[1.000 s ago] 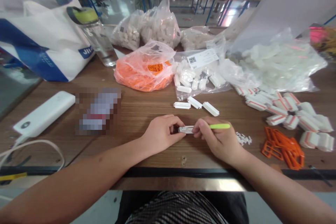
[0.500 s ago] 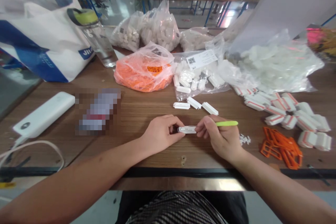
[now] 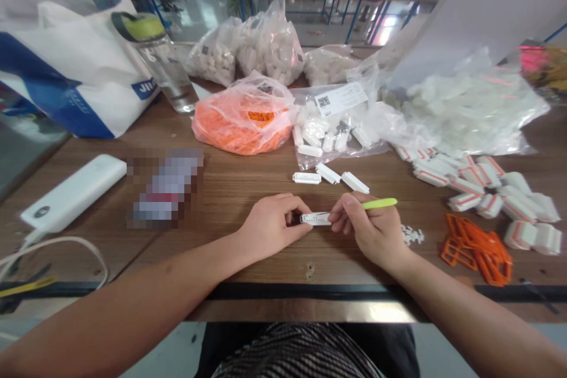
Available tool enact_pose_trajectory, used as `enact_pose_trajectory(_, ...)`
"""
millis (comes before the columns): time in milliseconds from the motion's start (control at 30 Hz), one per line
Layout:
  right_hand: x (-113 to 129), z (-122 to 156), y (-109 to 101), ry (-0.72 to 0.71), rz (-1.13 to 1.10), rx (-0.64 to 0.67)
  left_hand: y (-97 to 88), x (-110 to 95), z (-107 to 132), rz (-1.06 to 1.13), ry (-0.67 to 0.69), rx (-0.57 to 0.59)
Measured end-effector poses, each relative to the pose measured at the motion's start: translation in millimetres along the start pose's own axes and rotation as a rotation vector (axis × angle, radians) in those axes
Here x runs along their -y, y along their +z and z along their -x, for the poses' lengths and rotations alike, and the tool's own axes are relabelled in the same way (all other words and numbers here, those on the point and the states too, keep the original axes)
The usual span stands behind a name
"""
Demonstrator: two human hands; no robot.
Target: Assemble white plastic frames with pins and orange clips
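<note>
My left hand (image 3: 274, 227) pinches one end of a narrow white plastic strip (image 3: 315, 219) printed with small dark marks. My right hand (image 3: 370, 230) is at the strip's other end, holding a lime-green pen (image 3: 380, 204) in its fingers. The pen's tip is hidden behind those fingers, so I cannot tell whether it touches the strip. Just beyond my hands, several white plastic pieces (image 3: 328, 173) lie on the wooden table (image 3: 310, 266). A small heap of tiny white bits (image 3: 413, 235) sits to the right of my right hand.
Orange plastic frames (image 3: 476, 251) and white, red-edged pieces (image 3: 487, 189) lie at the right. Behind them are a labelled bag of white parts (image 3: 330, 130), a bag of orange parts (image 3: 241, 121), a water bottle (image 3: 162, 65) and a white power bank (image 3: 73, 193).
My right hand has shifted slightly, and the pen's free end now tilts a little higher and farther back. My left hand and the strip stay nearly where they were.
</note>
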State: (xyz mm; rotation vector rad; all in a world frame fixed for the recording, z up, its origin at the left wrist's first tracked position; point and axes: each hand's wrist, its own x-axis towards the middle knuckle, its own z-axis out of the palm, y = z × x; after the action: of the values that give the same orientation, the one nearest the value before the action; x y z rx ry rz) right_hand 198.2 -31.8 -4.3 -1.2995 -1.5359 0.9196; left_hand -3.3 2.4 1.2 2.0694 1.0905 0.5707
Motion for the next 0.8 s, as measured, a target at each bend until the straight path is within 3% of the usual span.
enact_pose_trajectory(467, 9.5, 1.5, -3.7, -0.309, 0.340, 0.061, 2.4, 0.3, -0.2, 0.002, -0.014, -0.014)
enact_pose_trajectory(667, -0.4, 6.0, -2.5, -0.166, 0.150, -0.022, 0.2, -0.6, -0.3, 0.009, -0.007, -0.007)
enact_pose_trajectory(800, -2.3, 5.2, -1.5, -0.126, 0.094, -0.010, -0.1, -0.9, -0.4, 0.015, -0.002, -0.003)
